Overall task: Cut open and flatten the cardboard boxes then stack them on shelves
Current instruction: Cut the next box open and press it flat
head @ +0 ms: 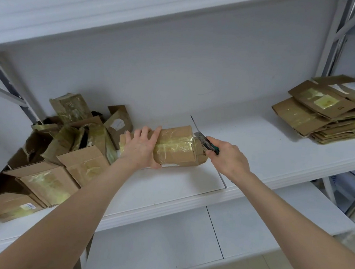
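Hands engaged: I had the left hand [143,150] clasping the taped box [176,146] on the shelf [257,145], the right hand [229,160] gripping the cutter [205,141] at its end seam. A flattened stack [329,111] lay far right; a heap of uncut boxes [63,158] waited left. I judged the task partway.

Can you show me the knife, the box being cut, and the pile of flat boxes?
knife [203,139]: head view, on its metal blade.
box [177,148]: head view, on its taped top face.
pile of flat boxes [324,108]: head view, on the top sheet.
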The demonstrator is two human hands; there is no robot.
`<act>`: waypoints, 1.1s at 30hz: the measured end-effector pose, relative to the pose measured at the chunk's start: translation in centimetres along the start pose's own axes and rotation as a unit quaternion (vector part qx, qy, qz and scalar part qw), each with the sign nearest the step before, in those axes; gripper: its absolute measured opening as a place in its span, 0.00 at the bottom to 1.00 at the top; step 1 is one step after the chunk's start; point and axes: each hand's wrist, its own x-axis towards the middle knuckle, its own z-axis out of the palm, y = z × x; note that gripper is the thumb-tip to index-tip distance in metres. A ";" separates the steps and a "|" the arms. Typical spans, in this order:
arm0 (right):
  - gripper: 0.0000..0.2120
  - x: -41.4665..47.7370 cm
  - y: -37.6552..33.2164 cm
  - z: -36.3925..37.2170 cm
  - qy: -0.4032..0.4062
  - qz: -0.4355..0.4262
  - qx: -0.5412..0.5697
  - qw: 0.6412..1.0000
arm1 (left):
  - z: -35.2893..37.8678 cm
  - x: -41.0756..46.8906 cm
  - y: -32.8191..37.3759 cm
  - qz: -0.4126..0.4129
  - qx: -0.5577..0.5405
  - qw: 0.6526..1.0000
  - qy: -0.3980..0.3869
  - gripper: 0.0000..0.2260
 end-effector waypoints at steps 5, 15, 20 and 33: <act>0.19 -0.4 -0.3 -0.2 0.010 -0.025 -0.057 0.998 | 0.2 0.0 -0.1 -0.001 -0.001 1.000 0.003 0.55; 0.21 -1.2 -0.1 -0.1 0.002 -0.040 -0.087 0.995 | 0.2 0.2 0.0 -0.013 -0.007 1.000 -0.001 0.54; 0.19 -1.7 0.1 -0.2 -0.014 -0.030 -0.082 0.996 | 0.2 0.2 -0.1 -0.013 -0.007 1.000 0.001 0.55; 0.17 -3.2 0.4 -0.1 -0.033 -0.039 -0.091 0.995 | -0.2 0.3 -0.2 -0.010 -0.003 1.000 -0.009 0.55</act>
